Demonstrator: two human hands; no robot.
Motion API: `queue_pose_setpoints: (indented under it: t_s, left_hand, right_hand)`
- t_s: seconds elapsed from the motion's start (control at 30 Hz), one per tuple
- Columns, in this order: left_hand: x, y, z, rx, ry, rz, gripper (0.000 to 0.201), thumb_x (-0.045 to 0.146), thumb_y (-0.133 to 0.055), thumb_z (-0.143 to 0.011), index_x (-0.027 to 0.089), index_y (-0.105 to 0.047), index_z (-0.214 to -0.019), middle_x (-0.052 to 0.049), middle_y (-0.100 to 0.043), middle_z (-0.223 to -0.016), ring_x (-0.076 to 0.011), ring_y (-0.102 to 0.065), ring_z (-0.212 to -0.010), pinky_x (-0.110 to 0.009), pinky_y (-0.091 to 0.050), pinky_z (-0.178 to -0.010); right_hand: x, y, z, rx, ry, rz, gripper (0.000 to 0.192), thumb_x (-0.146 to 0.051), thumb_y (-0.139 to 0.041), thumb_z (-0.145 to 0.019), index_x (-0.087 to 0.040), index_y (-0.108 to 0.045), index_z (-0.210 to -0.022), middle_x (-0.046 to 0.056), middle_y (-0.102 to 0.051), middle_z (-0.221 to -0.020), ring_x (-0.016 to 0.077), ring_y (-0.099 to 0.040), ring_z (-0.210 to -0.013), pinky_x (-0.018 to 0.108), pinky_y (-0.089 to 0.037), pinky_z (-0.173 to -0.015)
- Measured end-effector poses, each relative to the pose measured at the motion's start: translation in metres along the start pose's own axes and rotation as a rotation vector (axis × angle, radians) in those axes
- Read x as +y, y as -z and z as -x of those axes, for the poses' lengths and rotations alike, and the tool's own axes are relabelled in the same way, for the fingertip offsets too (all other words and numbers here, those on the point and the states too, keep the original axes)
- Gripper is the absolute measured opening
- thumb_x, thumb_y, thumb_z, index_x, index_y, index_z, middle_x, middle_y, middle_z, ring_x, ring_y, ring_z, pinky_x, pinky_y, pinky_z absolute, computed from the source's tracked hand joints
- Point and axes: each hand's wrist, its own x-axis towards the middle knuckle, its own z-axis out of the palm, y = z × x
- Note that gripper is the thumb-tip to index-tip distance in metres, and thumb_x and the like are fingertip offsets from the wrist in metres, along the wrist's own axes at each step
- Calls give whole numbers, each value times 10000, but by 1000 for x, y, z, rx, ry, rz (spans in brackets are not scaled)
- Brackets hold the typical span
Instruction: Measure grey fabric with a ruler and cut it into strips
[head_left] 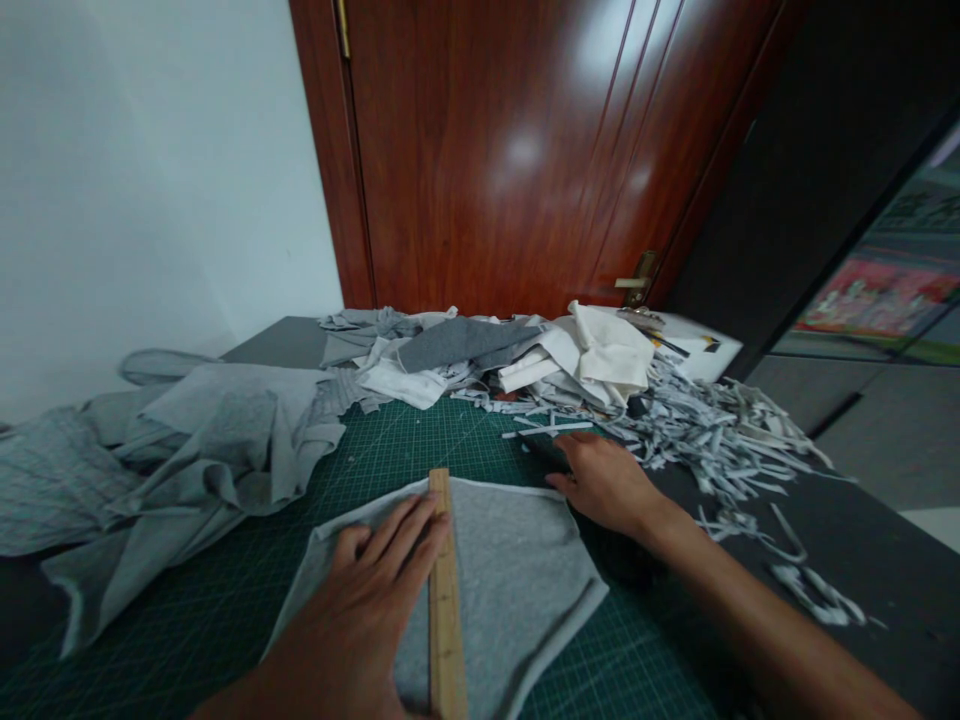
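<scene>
Has the dark surface (885, 560) partly covered by a green cutting mat (405, 440), probably for protection. Has loose grey cloth (225, 430) at 9 o'clock, apparently for room. Has the grey fabric piece (517, 550) lying flat at 6 o'clock. Rests the left hand (367, 590) spread flat, fingers toward 1 o'clock. Stretches the right hand (604, 480) from 4 o'clock to the fabric's 1 o'clock corner, fingers half curled, any grip impossible to tell. Pins a wooden ruler (447, 600) under the left fingers, seemingly against slipping.
</scene>
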Motion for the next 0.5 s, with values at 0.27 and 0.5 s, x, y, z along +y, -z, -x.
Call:
queue_pose_setpoints:
  t_s: [0.27, 0.5]
  left_hand:
    - [-1, -2, 0, 6, -14, 33, 1434, 791, -825, -536, 227, -228, -1711, -181, -215, -1766, -502, -262, -1581, -635, -310, -1194]
    - [2, 1, -2, 18, -24, 30, 1279, 723, -792, -659, 204, -264, -1701, -176, -222, -1765, -472, -265, -1589, -613, -314, -1197]
  right_hand:
    - [16, -10, -10, -41, -52, 16, 166, -191, -636, -938, -155, -746, -1057, 141, -802, -1037, 289, -758, -989, 344, -515, -820]
    - [10, 2, -26, -12, -25, 19, 207, -232, -623, -1029, -137, -732, -1176, 212, -742, -1264, 332, -685, -1223, 380, -482, -1013]
